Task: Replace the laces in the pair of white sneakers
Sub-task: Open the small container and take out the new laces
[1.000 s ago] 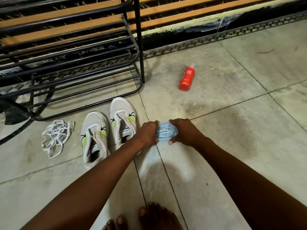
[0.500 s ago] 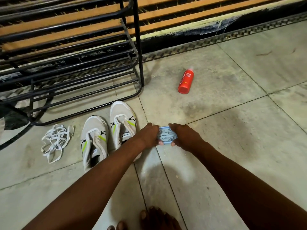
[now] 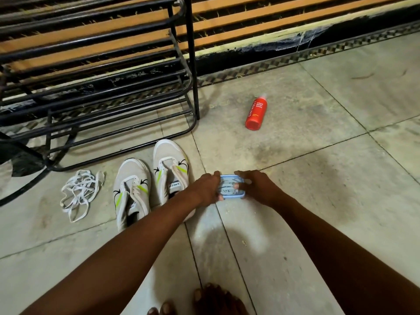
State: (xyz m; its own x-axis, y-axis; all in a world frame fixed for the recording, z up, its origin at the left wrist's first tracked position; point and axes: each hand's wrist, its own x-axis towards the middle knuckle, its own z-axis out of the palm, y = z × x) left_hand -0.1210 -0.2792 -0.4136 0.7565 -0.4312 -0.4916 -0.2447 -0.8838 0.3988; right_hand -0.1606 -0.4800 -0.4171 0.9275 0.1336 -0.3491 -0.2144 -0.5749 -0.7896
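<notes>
Two white sneakers with green and black marks stand side by side on the floor, the left one (image 3: 131, 189) and the right one (image 3: 170, 169), both without laces. A loose tangle of white laces (image 3: 79, 192) lies left of them. My left hand (image 3: 208, 186) and my right hand (image 3: 256, 186) both grip a small light-blue packet of laces (image 3: 231, 188) just right of the sneakers, low over the floor. My left forearm crosses over the heel of the right sneaker.
A black metal shoe rack (image 3: 102, 87) stands behind the sneakers against a slatted wall. A red bottle (image 3: 256, 113) lies on the tiled floor at the back right. My bare toes (image 3: 204, 301) show at the bottom edge.
Both hands have stayed on the blue packet, with the fingers shifting slightly on it. The view has tilted a little; sneakers, old laces and bottle lie where they were.
</notes>
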